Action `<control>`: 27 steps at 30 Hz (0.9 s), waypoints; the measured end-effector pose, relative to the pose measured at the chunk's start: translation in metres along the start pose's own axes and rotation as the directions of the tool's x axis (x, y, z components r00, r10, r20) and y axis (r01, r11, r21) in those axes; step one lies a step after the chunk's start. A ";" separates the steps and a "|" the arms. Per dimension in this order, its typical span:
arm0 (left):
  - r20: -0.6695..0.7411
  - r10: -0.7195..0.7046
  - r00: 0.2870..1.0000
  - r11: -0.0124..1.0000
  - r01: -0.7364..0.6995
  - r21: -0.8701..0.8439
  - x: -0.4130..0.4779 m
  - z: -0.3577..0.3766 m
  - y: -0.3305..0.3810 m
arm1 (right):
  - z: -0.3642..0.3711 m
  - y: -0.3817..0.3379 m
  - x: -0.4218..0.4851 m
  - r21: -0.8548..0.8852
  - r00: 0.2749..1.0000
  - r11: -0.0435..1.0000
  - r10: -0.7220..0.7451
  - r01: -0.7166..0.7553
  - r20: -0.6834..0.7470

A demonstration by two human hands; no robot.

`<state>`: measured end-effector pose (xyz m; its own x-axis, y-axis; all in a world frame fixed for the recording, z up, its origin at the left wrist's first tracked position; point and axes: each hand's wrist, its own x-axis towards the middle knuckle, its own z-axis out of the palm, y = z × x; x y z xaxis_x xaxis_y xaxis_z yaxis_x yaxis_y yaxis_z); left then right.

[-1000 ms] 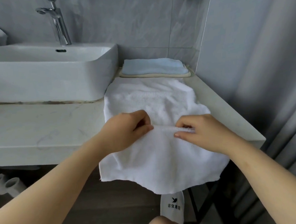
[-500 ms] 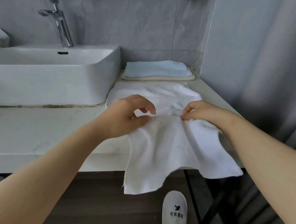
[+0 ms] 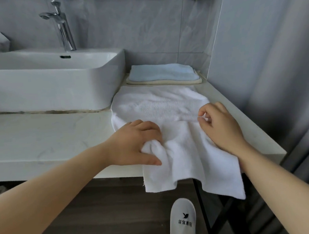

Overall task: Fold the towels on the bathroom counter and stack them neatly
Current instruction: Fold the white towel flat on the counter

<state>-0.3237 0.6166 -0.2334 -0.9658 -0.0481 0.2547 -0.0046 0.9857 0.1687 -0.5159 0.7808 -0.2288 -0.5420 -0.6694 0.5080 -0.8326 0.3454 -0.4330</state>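
Mid-fold: white towel (image 3: 158,105) draped over the counter (image 3: 41,135) front edge.
The left hand (image 3: 133,145) bunches soft, limp cloth; the right hand (image 3: 220,128) pinches the fold line. Light, floppy stuff, best taken by its corners.

**One head cam, looking fwd & down**

Single view, so no 2nd cam is sharing the scene. The cam is riding on the person's head, facing fwd and down over the counter (image 3: 41,135) toward the tiled back wall (image 3: 125,27). It's working close in: both forearms are entering from the bottom, w/ left hand (image 3: 133,144) and right hand (image 3: 222,128) sitting mid-frame on the white towel (image 3: 160,105). The wide lens is also catching the sink (image 3: 47,87) at left and a slipper (image 3: 183,222) at the bottom edge.
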 end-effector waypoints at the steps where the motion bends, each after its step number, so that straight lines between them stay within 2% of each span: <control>1: -0.032 -0.014 0.999 0.999 0.012 -0.047 -0.001 0.001 0.000 | -0.003 0.001 -0.006 0.010 0.999 0.999 -0.037 0.037 -0.033; 4: -0.092 -0.094 0.991 0.975 0.073 -0.208 0.000 0.000 0.000 | -0.010 0.010 -0.022 0.027 0.990 0.990 -0.137 0.138 -0.034; 7: -0.100 -0.266 0.959 0.913 0.217 -0.346 0.004 0.000 0.003 | -0.015 0.022 -0.036 0.015 0.968 0.968 -0.249 0.249 0.034; 10: -0.141 -0.502 0.854 0.800 0.396 -0.451 0.015 0.000 0.004 | -0.020 0.029 -0.045 0.017 0.955 0.959 -0.283 0.282 0.095; 13: -0.178 -0.688 0.703 0.679 0.538 -0.499 0.028 -0.004 -0.003 | -0.024 0.027 -0.048 0.003 0.889 0.904 -0.422 0.428 0.178; 14: -0.169 -0.716 0.677 0.658 0.573 -0.488 0.032 -0.005 -0.006 | -0.025 0.025 -0.048 -0.008 0.874 0.898 -0.427 0.441 0.230; 16: -0.134 -0.745 0.653 0.639 0.643 -0.422 0.039 -0.009 -0.010 | -0.026 0.020 -0.046 -0.071 0.872 0.920 -0.339 0.386 0.353; 18: -0.068 -0.787 0.613 0.582 0.703 -0.409 0.044 -0.014 -0.009 | -0.020 0.017 -0.046 -0.197 0.882 0.893 -0.325 0.405 0.343; 19: -0.050 -0.791 0.610 0.583 0.725 -0.367 0.044 -0.016 -0.008 | -0.016 0.018 -0.046 -0.244 0.886 0.869 -0.355 0.430 0.299; 21: -0.035 -0.757 0.653 0.637 0.725 -0.261 0.040 -0.018 -0.004 | -0.009 0.018 -0.045 -0.246 0.897 0.866 -0.396 0.436 0.195; 23: -0.021 -0.716 0.697 0.667 0.676 -0.312 0.033 -0.017 -0.001 | -0.007 0.014 -0.041 -0.155 0.911 0.900 -0.390 0.409 0.136; 25: 0.014 -0.646 0.763 0.704 0.603 -0.375 0.023 -0.020 0.002 | -0.009 0.007 -0.038 -0.033 0.959 0.964 -0.256 0.262 0.125; 27: 0.091 -0.568 0.818 0.681 0.529 -0.506 0.015 -0.025 0.004 | -0.012 0.003 -0.036 0.069 0.982 0.991 -0.123 0.114 0.145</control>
<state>-0.3319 0.6160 -0.2048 -0.8111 -0.5844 0.0255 -0.3835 0.5640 0.7313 -0.5005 0.8138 -0.2395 -0.4130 -0.7953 0.4437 -0.8789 0.2205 -0.4229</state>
